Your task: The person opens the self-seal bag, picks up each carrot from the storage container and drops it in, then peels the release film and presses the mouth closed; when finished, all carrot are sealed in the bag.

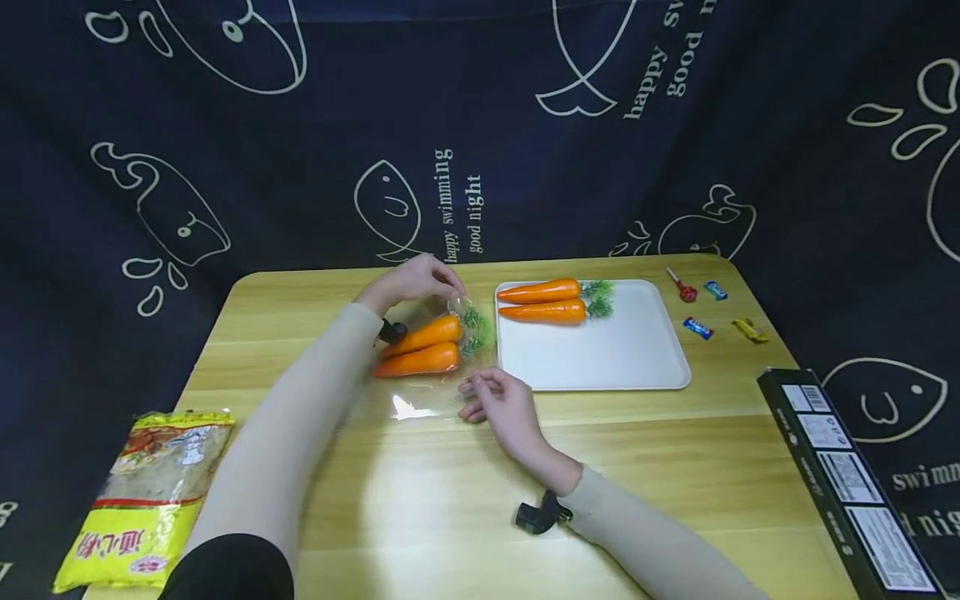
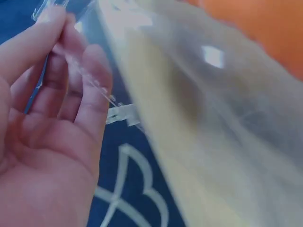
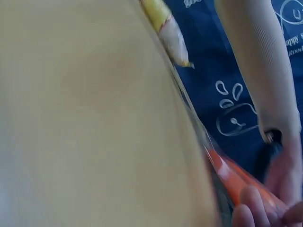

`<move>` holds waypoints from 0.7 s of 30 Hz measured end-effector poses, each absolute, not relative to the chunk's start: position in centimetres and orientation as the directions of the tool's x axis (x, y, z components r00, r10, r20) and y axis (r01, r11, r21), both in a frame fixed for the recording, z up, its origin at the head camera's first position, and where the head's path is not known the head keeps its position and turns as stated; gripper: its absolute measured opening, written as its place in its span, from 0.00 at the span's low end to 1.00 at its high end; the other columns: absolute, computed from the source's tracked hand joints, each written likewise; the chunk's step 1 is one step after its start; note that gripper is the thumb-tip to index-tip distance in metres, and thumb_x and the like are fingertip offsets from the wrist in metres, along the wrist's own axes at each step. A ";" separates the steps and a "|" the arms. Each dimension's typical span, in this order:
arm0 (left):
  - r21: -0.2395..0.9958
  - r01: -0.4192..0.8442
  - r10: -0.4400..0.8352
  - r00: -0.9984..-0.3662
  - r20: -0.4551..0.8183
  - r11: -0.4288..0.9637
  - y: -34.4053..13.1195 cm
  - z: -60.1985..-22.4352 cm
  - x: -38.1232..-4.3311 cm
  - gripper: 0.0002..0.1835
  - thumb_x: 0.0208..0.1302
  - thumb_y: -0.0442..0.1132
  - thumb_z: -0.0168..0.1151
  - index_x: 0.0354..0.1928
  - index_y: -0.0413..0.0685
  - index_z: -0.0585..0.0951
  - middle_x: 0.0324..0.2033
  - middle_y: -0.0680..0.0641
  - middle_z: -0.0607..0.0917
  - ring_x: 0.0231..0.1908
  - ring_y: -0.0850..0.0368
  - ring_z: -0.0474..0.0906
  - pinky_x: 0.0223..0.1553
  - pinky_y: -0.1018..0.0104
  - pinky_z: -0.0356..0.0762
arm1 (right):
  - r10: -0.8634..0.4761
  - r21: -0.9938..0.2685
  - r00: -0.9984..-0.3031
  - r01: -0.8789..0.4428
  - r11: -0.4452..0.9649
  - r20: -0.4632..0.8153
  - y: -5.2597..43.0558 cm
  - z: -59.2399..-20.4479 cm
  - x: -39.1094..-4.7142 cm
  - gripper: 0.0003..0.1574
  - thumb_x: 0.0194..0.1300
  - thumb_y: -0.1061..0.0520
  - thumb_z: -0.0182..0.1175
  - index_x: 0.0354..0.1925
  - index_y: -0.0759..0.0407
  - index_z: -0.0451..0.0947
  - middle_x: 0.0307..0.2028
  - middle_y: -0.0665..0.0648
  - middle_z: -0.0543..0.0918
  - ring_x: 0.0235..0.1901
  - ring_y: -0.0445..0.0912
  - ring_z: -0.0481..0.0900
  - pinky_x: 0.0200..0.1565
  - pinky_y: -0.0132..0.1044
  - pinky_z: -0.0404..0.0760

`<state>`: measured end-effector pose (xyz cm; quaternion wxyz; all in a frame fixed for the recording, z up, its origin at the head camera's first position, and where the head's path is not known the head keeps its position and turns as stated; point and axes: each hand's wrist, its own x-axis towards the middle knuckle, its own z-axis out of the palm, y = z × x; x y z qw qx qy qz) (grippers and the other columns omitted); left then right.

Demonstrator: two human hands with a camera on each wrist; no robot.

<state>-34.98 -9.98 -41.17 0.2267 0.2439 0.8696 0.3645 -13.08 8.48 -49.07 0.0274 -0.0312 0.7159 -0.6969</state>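
Two orange carrots [image 1: 423, 360] with green feathery tops lie inside a clear plastic bag [image 1: 412, 407] on the table. My left hand [image 1: 416, 282] is at the bag's far corner; in the left wrist view, the thumb and fingers of this hand [image 2: 52, 99] pinch the clear film. At the near right corner of the bag, my right hand [image 1: 510, 412] pinches the edge between thumb and fingers. Its fingertips [image 3: 251, 203] appear low in the right wrist view, in front of the bagged carrots [image 3: 236, 177].
Right of the bag, a white tray [image 1: 637, 350] bears two more carrots [image 1: 543, 312]. Beyond it lie a red lollipop [image 1: 686, 292] and several wrapped candies [image 1: 697, 328]. A yellow food packet [image 1: 142, 508] sits at front left, a long black box [image 1: 847, 483] along the right edge.
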 end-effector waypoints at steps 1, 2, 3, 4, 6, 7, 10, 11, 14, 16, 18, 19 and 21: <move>0.768 0.238 0.570 -0.799 -0.194 0.595 -10.5 -40.5 -34.6 0.08 0.64 0.45 0.69 0.43 0.54 0.89 0.45 0.51 0.88 0.46 0.50 0.80 0.57 0.53 0.77 | -0.086 -0.996 -0.995 -0.057 0.067 0.051 8.7 -48.6 -13.2 0.13 0.75 0.59 0.55 0.47 0.68 0.80 0.39 0.67 0.88 0.25 0.55 0.88 0.29 0.45 0.88; 0.791 0.221 0.549 -0.819 -0.166 0.570 -11.0 -39.7 -34.2 0.08 0.64 0.45 0.69 0.43 0.54 0.89 0.46 0.51 0.88 0.47 0.49 0.80 0.58 0.51 0.77 | -0.095 -0.983 -0.988 -0.131 0.128 0.119 9.1 -48.0 -13.4 0.12 0.74 0.59 0.55 0.46 0.67 0.81 0.38 0.66 0.88 0.24 0.53 0.88 0.28 0.44 0.88; 0.811 0.203 0.522 -0.841 -0.142 0.548 -11.5 -38.9 -33.7 0.09 0.64 0.46 0.69 0.43 0.54 0.89 0.46 0.51 0.88 0.47 0.48 0.80 0.58 0.50 0.77 | -0.108 -0.957 -0.974 -0.215 0.196 0.197 9.6 -47.3 -13.6 0.11 0.74 0.60 0.55 0.44 0.65 0.81 0.35 0.65 0.89 0.23 0.52 0.87 0.27 0.42 0.88; 0.835 0.187 0.494 -0.862 -0.114 0.518 -12.0 -38.1 -33.2 0.10 0.63 0.47 0.70 0.43 0.54 0.89 0.45 0.51 0.88 0.47 0.47 0.80 0.58 0.50 0.78 | -0.125 -0.915 -0.952 -0.304 0.266 0.280 10.1 -46.6 -13.9 0.10 0.73 0.60 0.56 0.43 0.65 0.82 0.33 0.63 0.89 0.23 0.50 0.87 0.25 0.39 0.87; 0.879 0.165 0.436 -0.899 -0.052 0.447 -13.1 -36.3 -32.0 0.12 0.63 0.47 0.71 0.45 0.51 0.88 0.45 0.49 0.87 0.46 0.46 0.80 0.56 0.51 0.79 | -0.169 -0.781 -0.880 -0.472 0.409 0.444 11.1 -44.9 -14.5 0.08 0.71 0.61 0.57 0.41 0.62 0.82 0.30 0.59 0.89 0.22 0.45 0.86 0.25 0.36 0.86; 0.896 0.173 0.409 -0.912 -0.010 0.408 -13.5 -35.5 -31.2 0.13 0.62 0.48 0.71 0.45 0.50 0.88 0.45 0.49 0.87 0.47 0.46 0.80 0.55 0.53 0.79 | -0.199 -0.691 -0.830 -0.547 0.473 0.520 11.7 -44.0 -14.8 0.07 0.71 0.61 0.57 0.39 0.61 0.82 0.29 0.56 0.88 0.22 0.43 0.85 0.25 0.34 0.85; 0.938 0.207 0.322 -0.940 0.112 0.277 -14.4 -33.1 -28.6 0.16 0.61 0.48 0.72 0.47 0.48 0.87 0.46 0.48 0.87 0.46 0.47 0.80 0.54 0.58 0.80 | -0.272 -0.458 -0.693 -0.670 0.584 0.667 13.3 -41.1 -15.6 0.06 0.68 0.61 0.58 0.38 0.58 0.82 0.28 0.51 0.87 0.23 0.40 0.83 0.25 0.33 0.83; 0.945 0.229 0.291 -0.944 0.156 0.235 -14.5 -32.5 -27.6 0.15 0.61 0.47 0.72 0.47 0.47 0.87 0.47 0.48 0.86 0.47 0.47 0.81 0.53 0.59 0.80 | -0.292 -0.395 -0.655 -0.691 0.606 0.697 13.7 -40.1 -15.7 0.06 0.67 0.61 0.58 0.37 0.58 0.82 0.29 0.51 0.87 0.24 0.41 0.83 0.26 0.34 0.84; 0.947 0.300 0.194 -0.941 0.276 0.110 -14.7 -30.8 -24.5 0.13 0.61 0.42 0.72 0.45 0.46 0.88 0.46 0.48 0.86 0.46 0.49 0.81 0.50 0.65 0.81 | -0.331 -0.270 -0.566 -0.729 0.629 0.755 15.0 -37.2 -15.9 0.06 0.66 0.62 0.57 0.37 0.59 0.81 0.30 0.52 0.88 0.24 0.43 0.84 0.25 0.36 0.82; 0.931 0.365 0.126 -0.924 0.360 0.021 -14.3 -30.0 -22.6 0.10 0.60 0.38 0.72 0.43 0.43 0.88 0.44 0.47 0.86 0.44 0.51 0.81 0.46 0.68 0.82 | -0.332 -0.235 -0.533 -0.737 0.633 0.778 15.9 -35.4 -15.8 0.06 0.65 0.62 0.57 0.37 0.60 0.82 0.31 0.53 0.88 0.25 0.44 0.84 0.26 0.35 0.82; 0.900 0.431 0.059 -0.898 0.435 -0.069 -13.6 -29.8 -20.8 0.09 0.59 0.34 0.72 0.41 0.40 0.88 0.40 0.46 0.86 0.40 0.52 0.81 0.43 0.69 0.82 | -0.308 -0.255 -0.525 -0.746 0.615 0.793 16.9 -34.0 -15.6 0.06 0.66 0.63 0.58 0.37 0.61 0.82 0.32 0.54 0.88 0.27 0.44 0.85 0.29 0.33 0.82; 0.879 0.463 0.023 -0.883 0.468 -0.119 -13.2 -29.9 -20.1 0.08 0.59 0.32 0.72 0.41 0.38 0.88 0.39 0.45 0.86 0.38 0.51 0.81 0.42 0.69 0.82 | -0.286 -0.288 -0.533 -0.750 0.595 0.796 17.3 -33.4 -15.5 0.07 0.66 0.63 0.58 0.37 0.61 0.83 0.32 0.54 0.89 0.28 0.44 0.85 0.31 0.31 0.82; 0.840 0.497 -0.040 -0.864 0.501 -0.216 -12.1 -30.7 -18.7 0.07 0.59 0.29 0.70 0.40 0.35 0.87 0.37 0.45 0.86 0.34 0.52 0.81 0.39 0.68 0.82 | -0.235 -0.388 -0.572 -0.752 0.533 0.786 18.2 -32.7 -15.5 0.07 0.67 0.65 0.58 0.38 0.61 0.84 0.33 0.55 0.89 0.30 0.44 0.86 0.36 0.27 0.83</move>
